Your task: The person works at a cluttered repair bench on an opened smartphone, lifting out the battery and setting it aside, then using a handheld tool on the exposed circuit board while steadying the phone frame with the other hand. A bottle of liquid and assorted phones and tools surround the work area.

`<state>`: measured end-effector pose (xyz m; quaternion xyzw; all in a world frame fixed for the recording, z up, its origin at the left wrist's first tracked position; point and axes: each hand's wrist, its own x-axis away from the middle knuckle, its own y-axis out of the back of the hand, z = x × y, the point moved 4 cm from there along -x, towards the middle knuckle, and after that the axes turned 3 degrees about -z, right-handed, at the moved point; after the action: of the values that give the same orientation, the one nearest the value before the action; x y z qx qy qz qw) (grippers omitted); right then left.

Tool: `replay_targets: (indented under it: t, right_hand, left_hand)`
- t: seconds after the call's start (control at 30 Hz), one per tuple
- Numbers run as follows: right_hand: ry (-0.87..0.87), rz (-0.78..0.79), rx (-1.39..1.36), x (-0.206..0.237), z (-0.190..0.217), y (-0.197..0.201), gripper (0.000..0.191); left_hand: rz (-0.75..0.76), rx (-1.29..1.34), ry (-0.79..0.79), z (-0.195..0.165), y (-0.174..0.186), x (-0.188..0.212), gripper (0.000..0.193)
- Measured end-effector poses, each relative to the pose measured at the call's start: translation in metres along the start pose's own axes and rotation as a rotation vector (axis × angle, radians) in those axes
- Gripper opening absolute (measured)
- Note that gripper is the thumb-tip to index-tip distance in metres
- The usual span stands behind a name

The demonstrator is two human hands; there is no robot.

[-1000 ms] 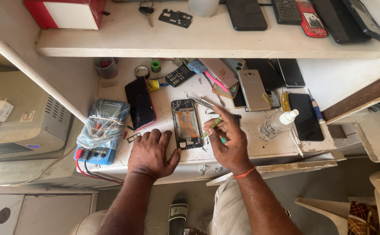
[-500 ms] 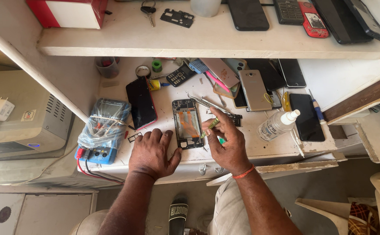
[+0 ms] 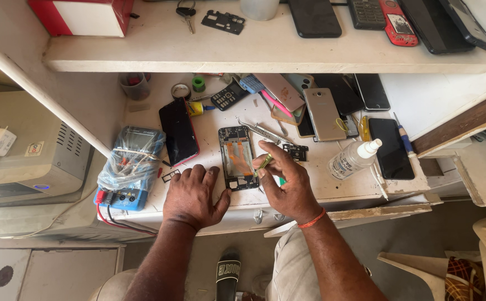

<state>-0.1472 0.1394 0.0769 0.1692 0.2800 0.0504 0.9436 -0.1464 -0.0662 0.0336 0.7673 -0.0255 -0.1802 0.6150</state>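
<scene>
Right hand (image 3: 290, 181) has shifted left since a second ago, now over the opened phone (image 3: 237, 158); fingers pinched shut on a small yellow-green tool (image 3: 263, 164), tip at the phone's right edge — work on the internals looks underway. Left hand (image 3: 194, 195) stays flat, fingers spread, thumb touching the phone's lower corner near the workbench (image 3: 332, 192) front edge. Multimeter (image 3: 130, 167) sits at the left edge.
</scene>
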Motion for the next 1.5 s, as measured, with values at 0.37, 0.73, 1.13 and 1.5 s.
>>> replay_targets:
  t: [0.37,0.73,1.13,1.5]
  right_hand:
    - [0.168,-0.080,0.176,-0.005,0.005,-0.008,0.052]
    - [0.097,-0.121,0.158,-0.005,-0.003,-0.006,0.051]
    - [0.105,-0.043,0.105,-0.007,0.010,-0.004,0.042]
    - [-0.023,0.062,-0.067,-0.003,0.004,-0.008,0.047]
  left_hand:
    - [-0.061,0.031,-0.021,0.000,0.001,0.001,0.056]
    - [-0.040,0.016,-0.021,0.000,0.000,0.000,0.057]
    - [-0.046,0.014,-0.016,0.000,-0.001,0.000,0.057]
    - [-0.061,0.025,-0.023,-0.001,0.001,0.001,0.056]
